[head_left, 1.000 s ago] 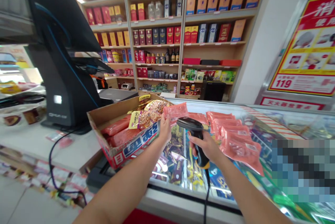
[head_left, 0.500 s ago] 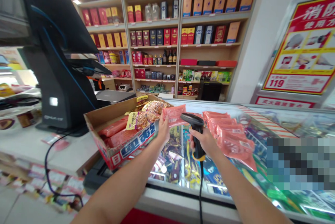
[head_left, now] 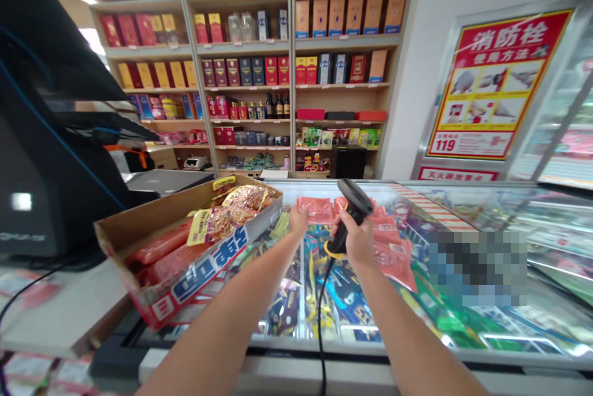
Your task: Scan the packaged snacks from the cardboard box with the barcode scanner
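Note:
My left hand (head_left: 298,221) grips the near edge of a pink sealed meat packet (head_left: 317,209) and holds it low over the glass freezer lid (head_left: 463,210). My right hand (head_left: 356,240) is wrapped round the handle of a black barcode scanner (head_left: 352,206), whose head points up and away beside the packet. The scanner's black cable (head_left: 319,322) hangs down between my forearms. A row of several more pink packets (head_left: 389,248) lies on the glass to the right of my right hand.
A cardboard box (head_left: 152,223) with red sausages and snack bags sits to the left, half on the counter (head_left: 50,315). A black till terminal (head_left: 41,155) stands at far left. Shelves of boxed goods (head_left: 259,75) line the back wall. A red notice poster (head_left: 491,87) hangs at right.
Both hands have moved forward and to the right over the freezer lid. The packet has come down flatter near the glass, and the scanner head has tilted upward.

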The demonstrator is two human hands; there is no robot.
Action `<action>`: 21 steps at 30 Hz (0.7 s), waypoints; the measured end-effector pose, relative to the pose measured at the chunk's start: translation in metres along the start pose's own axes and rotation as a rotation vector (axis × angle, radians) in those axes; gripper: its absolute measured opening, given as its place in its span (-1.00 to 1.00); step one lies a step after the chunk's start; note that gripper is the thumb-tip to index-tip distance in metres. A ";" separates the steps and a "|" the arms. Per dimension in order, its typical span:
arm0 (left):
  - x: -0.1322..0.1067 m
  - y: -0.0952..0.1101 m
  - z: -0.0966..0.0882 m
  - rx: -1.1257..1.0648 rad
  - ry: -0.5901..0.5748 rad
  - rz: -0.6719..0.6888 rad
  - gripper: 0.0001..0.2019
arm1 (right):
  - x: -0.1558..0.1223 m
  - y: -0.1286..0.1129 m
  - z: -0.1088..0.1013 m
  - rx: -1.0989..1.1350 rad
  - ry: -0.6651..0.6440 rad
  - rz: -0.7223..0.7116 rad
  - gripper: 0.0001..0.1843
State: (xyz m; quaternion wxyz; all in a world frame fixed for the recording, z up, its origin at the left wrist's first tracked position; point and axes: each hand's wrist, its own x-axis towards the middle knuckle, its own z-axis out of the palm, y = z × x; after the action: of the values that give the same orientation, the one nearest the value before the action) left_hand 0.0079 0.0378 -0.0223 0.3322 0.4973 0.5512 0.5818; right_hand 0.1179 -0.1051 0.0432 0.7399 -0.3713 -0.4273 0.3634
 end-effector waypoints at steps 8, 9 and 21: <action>-0.002 0.022 0.002 0.746 -0.001 0.149 -0.59 | -0.007 0.001 0.004 -0.076 -0.056 -0.016 -0.72; -0.004 0.026 -0.002 0.746 -0.001 0.141 -0.58 | -0.008 0.003 0.004 -0.082 -0.064 -0.017 -0.72; -0.039 0.133 -0.225 1.214 -0.173 0.343 -0.76 | -0.022 0.020 0.016 -0.164 -0.345 0.086 -0.68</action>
State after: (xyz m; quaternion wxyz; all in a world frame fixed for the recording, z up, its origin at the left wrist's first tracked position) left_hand -0.1725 -0.0915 0.1216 -0.0635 0.7234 0.6665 0.1684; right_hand 0.0908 -0.1111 0.0238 0.6068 -0.3806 -0.5596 0.4168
